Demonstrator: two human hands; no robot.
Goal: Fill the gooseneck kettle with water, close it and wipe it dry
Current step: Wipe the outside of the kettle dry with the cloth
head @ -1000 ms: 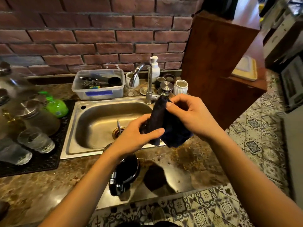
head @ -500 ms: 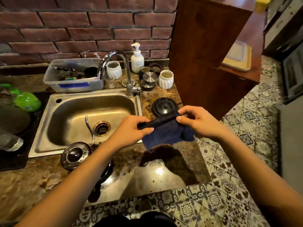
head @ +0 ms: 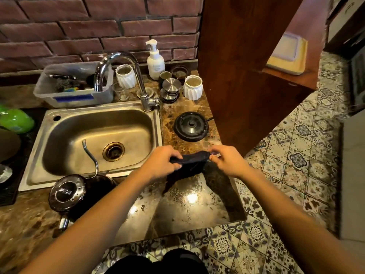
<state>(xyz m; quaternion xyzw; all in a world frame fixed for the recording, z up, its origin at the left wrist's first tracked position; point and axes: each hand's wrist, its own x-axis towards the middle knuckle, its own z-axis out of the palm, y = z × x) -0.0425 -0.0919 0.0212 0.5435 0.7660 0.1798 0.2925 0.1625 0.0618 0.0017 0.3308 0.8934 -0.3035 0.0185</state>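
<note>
The black gooseneck kettle (head: 68,193) stands on the marble counter in front of the sink, its lid on and its thin spout (head: 89,153) curving up over the basin. My left hand (head: 161,162) and my right hand (head: 227,161) each pinch one end of a dark cloth (head: 190,166), stretched between them above the counter to the right of the kettle. The cloth's lower corner hangs down toward the counter. My left forearm crosses just right of the kettle.
The steel sink (head: 94,139) has a chrome tap (head: 136,76) behind it. A round black kettle base (head: 190,126) sits right of the sink. White cups, a soap bottle (head: 155,60) and a plastic tub (head: 75,86) line the brick wall. A wooden cabinet (head: 246,66) stands at right.
The view has shifted so the sink and kettle sit further left. Both hands have lowered the cloth and pulled it out flatter between them, away from the tap.
</note>
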